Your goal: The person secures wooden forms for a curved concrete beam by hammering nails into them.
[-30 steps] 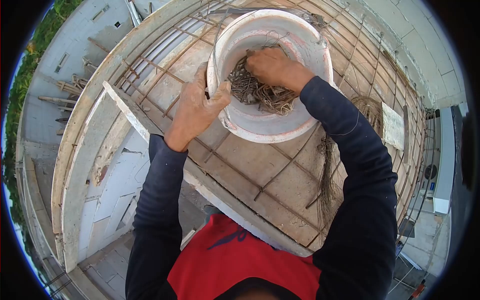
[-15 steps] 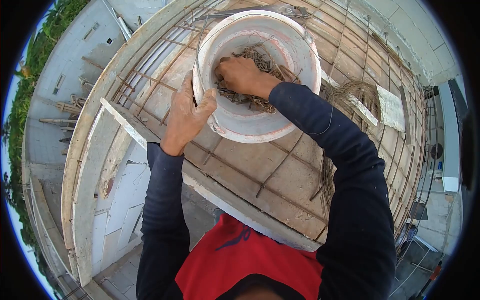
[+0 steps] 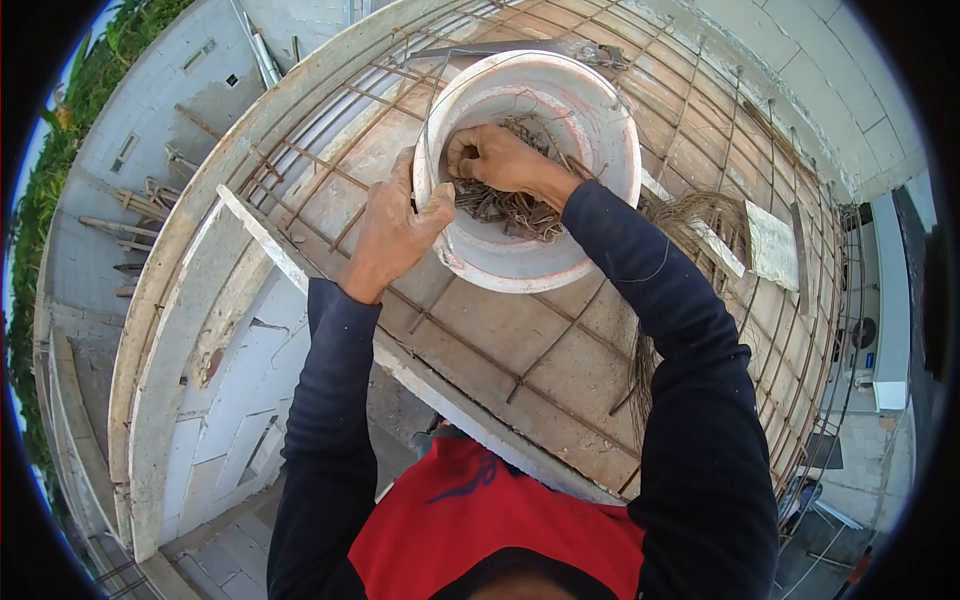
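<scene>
A white bucket [image 3: 606, 262], smeared with dried reddish and grey residue, is tilted slightly on the rebar grid. My left hand [image 3: 392, 232] grips its left rim, thumb near the inside and fingers around the outer side. Inside the bucket, my right hand [image 3: 500, 162] is closed, with thumb and forefinger curled together near the left inner wall. Whatever lies between those fingers is too small to make out. Tangled wire scraps [image 3: 525, 212] cover part of the bucket's bottom, under and beside my right hand.
A rebar grid [image 3: 520, 378] lies over wooden formwork boards [image 3: 480, 325]. Right of the bucket are a bundle of thin tie wire [image 3: 700, 215] and a pale flat block [image 3: 773, 245]. A raised board edge [image 3: 440, 385] runs between my body and the grid. Block walls [image 3: 240, 400] stand at left.
My right hand has lifted a little off the wire scraps, and its curled fingertips now show. The bucket appears slightly lower in view, with my left hand still on its rim.
</scene>
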Motion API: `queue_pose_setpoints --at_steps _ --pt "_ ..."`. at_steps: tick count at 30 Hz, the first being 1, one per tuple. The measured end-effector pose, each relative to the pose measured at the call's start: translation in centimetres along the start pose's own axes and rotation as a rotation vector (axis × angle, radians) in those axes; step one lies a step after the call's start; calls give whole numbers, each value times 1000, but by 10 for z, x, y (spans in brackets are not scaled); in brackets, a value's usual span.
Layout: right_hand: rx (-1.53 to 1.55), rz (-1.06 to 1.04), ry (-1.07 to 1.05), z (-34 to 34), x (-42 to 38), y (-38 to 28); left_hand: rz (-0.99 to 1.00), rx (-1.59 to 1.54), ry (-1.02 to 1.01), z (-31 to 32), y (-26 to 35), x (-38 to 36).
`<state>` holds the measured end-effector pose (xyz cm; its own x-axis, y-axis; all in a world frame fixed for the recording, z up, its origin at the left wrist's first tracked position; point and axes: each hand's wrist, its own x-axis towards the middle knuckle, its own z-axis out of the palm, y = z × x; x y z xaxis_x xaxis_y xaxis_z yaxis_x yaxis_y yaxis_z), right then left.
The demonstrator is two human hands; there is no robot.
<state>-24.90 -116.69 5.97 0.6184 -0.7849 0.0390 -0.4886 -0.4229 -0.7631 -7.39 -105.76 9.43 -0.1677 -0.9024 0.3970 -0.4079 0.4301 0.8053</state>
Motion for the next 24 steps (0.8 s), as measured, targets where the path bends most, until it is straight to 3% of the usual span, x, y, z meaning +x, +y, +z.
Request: queue_pose_setpoints --at_steps 1,3,6,7,8,15,17,21,23,24 --pt "-19 -9 -15 -8 -4 1 18 18 3 0 -2 0" --pt "601 139 49 -30 -12 0 49 31 28 2 -6 0" --pt "795 146 19 -51 -37 -11 99 2 76 5 -6 5" --pt "784 142 22 -55 -44 -16 -2 1 57 4 -3 7" --pt "756 151 50 -57 -51 -21 -106 1 34 4 -2 8" --pt "531 237 281 -57 -68 -26 -79 -80 94 2 -18 16" --pt "183 195 258 -58 -65 -22 34 26 42 -1 -17 9" --pt "85 100 289 -49 -53 -21 34 40 6 -5 -11 -2" --pt "-53 151 307 -38 -46 -35 41 -2 3 -5 -11 0" --pt "-342 -42 270 -31 -37 -27 42 -2 -8 -5 -13 1"
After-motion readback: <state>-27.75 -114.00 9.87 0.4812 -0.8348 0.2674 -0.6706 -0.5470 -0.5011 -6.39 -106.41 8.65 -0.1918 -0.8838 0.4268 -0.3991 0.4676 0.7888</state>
